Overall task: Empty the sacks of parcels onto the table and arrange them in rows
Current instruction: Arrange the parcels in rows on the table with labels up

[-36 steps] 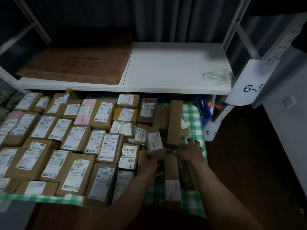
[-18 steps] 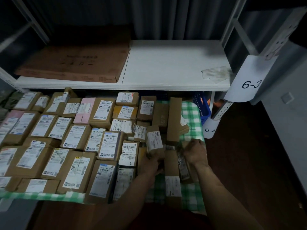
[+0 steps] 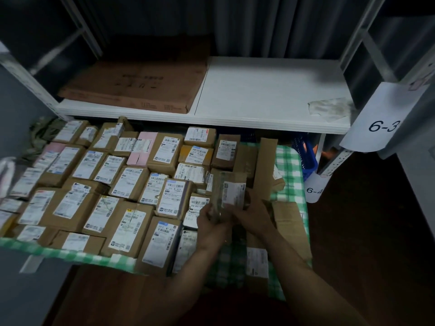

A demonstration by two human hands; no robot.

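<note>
Fingers (image 3: 206,210) of left hand (image 3: 213,225) curl round the lower left edge of small parcel (image 3: 230,192); right hand (image 3: 255,216) grips its lower right side, fingers wrapped onto it, exact finger layout blurred. Small parcel is centre-right of frame, raised and tilted up off green-check tablecloth (image 3: 290,161), white label facing camera, just right of the packed rows of parcels (image 3: 127,187) filling left and centre. Long narrow carton (image 3: 267,161) lies just behind it, more brown boxes at lower right. White shelf (image 3: 270,95) across the top carries flat brown carton (image 3: 141,85); blue basket (image 3: 306,158) at right below the shelf. Judgement: cardboard box, stiff, probably light since it sits easily in two hands; glossy tape or film on its left face may be slippery. Best held by opposite side edges, label up, then set square into the row end. Risk: nudging neighbours out of line.
</note>
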